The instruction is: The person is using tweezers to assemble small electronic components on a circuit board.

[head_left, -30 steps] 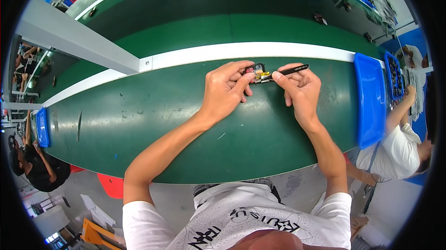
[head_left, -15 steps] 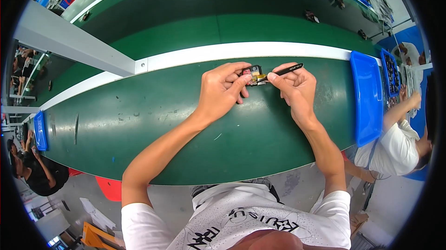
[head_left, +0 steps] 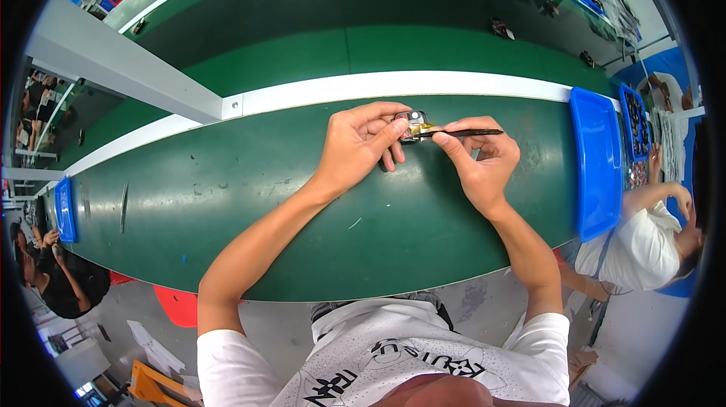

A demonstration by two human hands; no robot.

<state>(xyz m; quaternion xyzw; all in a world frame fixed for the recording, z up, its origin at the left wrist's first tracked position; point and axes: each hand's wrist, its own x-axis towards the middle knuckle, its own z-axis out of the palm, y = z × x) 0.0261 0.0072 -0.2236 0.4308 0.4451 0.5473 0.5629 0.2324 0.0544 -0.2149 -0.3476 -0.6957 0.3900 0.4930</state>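
Moved since the earlier frame: black tweezers (head_left: 480, 133), swung from an upward slant at the right to nearly level; right hand (head_left: 488, 165), turned with the tool. Also shifted: arm of a co-worker (head_left: 643, 244) at the right edge, now bent toward the head.

Location of small dark-framed device (head_left: 414, 116): just above the centre of the frame, over the far part of the green table (head_left: 393, 256), near the white rail (head_left: 363, 83). Clearance above the table: not readable.

State of left hand (head_left: 359, 139): pinching the device at its left side, thumb on the upward face. State of right hand: pinching the tweezers between thumb and forefinger, other fingers curled. Position of tweezer tip: lower right of the device, beside a yellow strip (head_left: 425, 126).

Possible faults, by judgement:
- Creasing or tearing of the strip, caused by pulling too hard or at a poor angle.
- Scratching of inner parts, caused by a slipping tip.
- Twisting or dropping of the device, caused by sideways force against a one-sided grip.

Hidden or unclear:
- Left portion of the device, covered by thumb and fingers; underside, out of view.
- Contact between tip and strip, too small to confirm.
- Gap between tweezer arms, not resolvable.
- Dark contents of the tray (head_left: 627, 97) at the right rim, too distorted to identify.
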